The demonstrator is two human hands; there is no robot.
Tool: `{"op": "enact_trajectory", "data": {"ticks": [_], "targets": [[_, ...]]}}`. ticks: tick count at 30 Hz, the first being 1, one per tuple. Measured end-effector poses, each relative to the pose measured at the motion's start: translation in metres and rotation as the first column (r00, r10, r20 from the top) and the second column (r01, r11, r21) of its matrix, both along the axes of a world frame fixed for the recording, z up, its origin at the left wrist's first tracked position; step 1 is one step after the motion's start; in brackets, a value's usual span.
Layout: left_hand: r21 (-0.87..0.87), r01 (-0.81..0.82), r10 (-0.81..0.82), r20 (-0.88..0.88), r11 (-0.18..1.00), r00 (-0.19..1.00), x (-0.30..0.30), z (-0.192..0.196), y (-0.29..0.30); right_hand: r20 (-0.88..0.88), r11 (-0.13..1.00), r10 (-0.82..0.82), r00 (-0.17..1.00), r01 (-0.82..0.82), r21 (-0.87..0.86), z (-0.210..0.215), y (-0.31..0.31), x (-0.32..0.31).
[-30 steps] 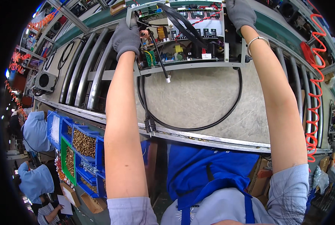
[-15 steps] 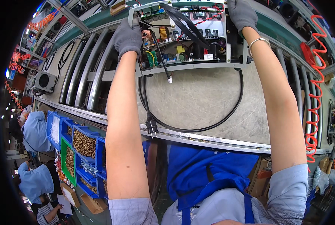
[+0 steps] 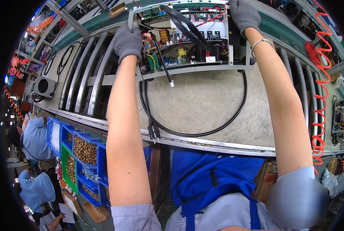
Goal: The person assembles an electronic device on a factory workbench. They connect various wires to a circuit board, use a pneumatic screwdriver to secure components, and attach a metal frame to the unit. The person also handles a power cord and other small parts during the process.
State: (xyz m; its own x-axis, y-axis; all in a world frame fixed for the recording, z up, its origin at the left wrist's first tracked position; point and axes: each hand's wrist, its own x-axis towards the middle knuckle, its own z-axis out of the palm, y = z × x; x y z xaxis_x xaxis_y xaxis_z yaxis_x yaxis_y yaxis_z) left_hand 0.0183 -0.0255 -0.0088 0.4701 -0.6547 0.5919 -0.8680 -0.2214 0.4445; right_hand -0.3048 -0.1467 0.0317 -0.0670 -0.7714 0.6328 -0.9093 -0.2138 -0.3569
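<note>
An open metal chassis (image 3: 187, 68) full of circuit boards, coils and wires lies at the far side of the grey workbench (image 3: 202, 104). My left hand (image 3: 127, 38), in a grey glove, grips the chassis's left edge. My right hand (image 3: 244, 14), also gloved, holds its right upper edge. A black power cable (image 3: 218, 129) loops from the chassis over the bench, and its plug (image 3: 154, 133) hangs at the front rim. A thin black lead with a white connector (image 3: 172, 83) dangles over the chassis front.
Metal conveyor rollers (image 3: 83, 81) run to the left of the bench and more to the right. Blue and green bins (image 3: 83, 154) of screws and small parts stand at lower left. A red coiled air hose (image 3: 320, 96) hangs at right. People in blue sit at far left.
Both hands have slid the chassis slightly toward me. The cable loop and the dangling white connector shifted with it.
</note>
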Motion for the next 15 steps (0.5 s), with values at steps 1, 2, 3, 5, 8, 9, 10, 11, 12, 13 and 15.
{"op": "enact_trajectory", "data": {"ticks": [1,2,3,5,8,9,10,11,12,13,15], "targets": [[-0.011,0.003,-0.003,0.003,1.000,1.000,0.000,0.001,0.001,0.007,1.000,0.009,1.000,-0.009,0.002,0.001,0.002,0.001],[-0.023,0.006,-0.006,0.006,1.000,1.000,0.000,0.001,0.003,0.013,1.000,0.017,1.000,-0.017,0.005,0.003,0.004,0.002],[-0.024,0.012,-0.012,0.000,1.000,1.000,-0.001,0.002,0.004,0.017,1.000,0.019,1.000,-0.019,-0.008,0.003,0.004,0.001],[-0.027,0.023,-0.024,-0.012,0.999,1.000,-0.003,0.003,0.005,0.023,0.999,0.022,0.999,-0.021,-0.033,0.002,0.006,-0.001],[-0.052,0.027,-0.027,-0.003,0.998,1.000,-0.006,0.003,0.012,0.026,0.998,0.026,0.999,-0.024,-0.063,0.003,0.010,-0.002],[-0.068,0.034,-0.034,0.004,0.997,0.999,-0.005,0.004,0.014,0.036,0.991,0.068,0.997,-0.063,-0.122,0.002,0.010,-0.004],[-0.085,0.042,-0.042,0.011,0.996,0.999,-0.005,0.004,0.016,0.043,0.979,0.109,0.993,-0.099,-0.180,0.001,0.011,-0.008],[-0.101,0.052,-0.051,0.017,0.993,0.999,-0.006,0.003,0.019,0.048,0.962,0.148,0.988,-0.133,-0.239,0.000,0.012,-0.012],[-0.169,0.069,-0.065,0.027,0.983,0.998,-0.005,0.002,0.026,0.046,0.939,0.199,0.979,-0.177,-0.295,0.003,0.017,-0.011],[-0.239,0.098,-0.092,0.035,0.966,0.995,-0.010,-0.001,0.030,0.038,0.913,0.235,0.971,-0.207,-0.353,0.004,0.025,-0.017],[-0.333,0.169,-0.186,-0.019,0.928,0.982,-0.019,-0.005,0.047,0.040,0.898,0.288,0.957,-0.256,-0.357,0.001,0.040,-0.030]]}}
